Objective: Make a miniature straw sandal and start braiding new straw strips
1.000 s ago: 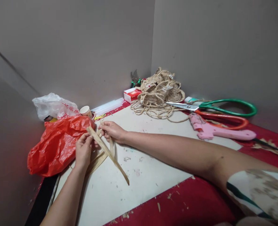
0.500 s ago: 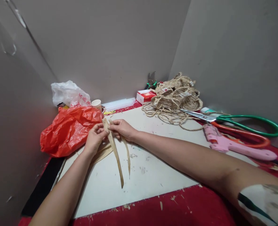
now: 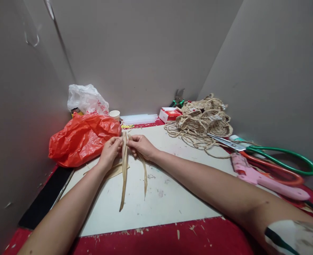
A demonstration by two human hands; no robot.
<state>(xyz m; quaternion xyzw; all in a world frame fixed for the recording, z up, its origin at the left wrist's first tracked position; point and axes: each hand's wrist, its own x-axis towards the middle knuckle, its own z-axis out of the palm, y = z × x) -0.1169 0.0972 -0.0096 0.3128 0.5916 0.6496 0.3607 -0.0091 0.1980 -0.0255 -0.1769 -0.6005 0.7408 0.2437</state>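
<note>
My left hand (image 3: 110,151) pinches a long tan strip of dried husk or leaf (image 3: 124,173) near its top, and the strip hangs down toward me over the white board (image 3: 172,198). Close beside it, my right hand (image 3: 141,146) is closed on a thinner dried strip (image 3: 145,177), whose tail dangles below the fingers. The fingertips of both hands nearly meet at the upper ends of the strips. Under my left hand a wider dried piece (image 3: 116,171) lies on the board.
An orange plastic bag (image 3: 82,140) and a paper cup (image 3: 115,114) stand at the left. Coiled straw cord (image 3: 204,120), large scissors (image 3: 238,146) and a pink glue gun (image 3: 273,184) lie along the right. Behind are clear sticks (image 3: 140,119), a red-white box (image 3: 169,114) and pruners (image 3: 178,100).
The lower end of the long strip has swung to the left, so it now hangs more upright. The whole view has shifted slightly; both hands keep their pinch.
</note>
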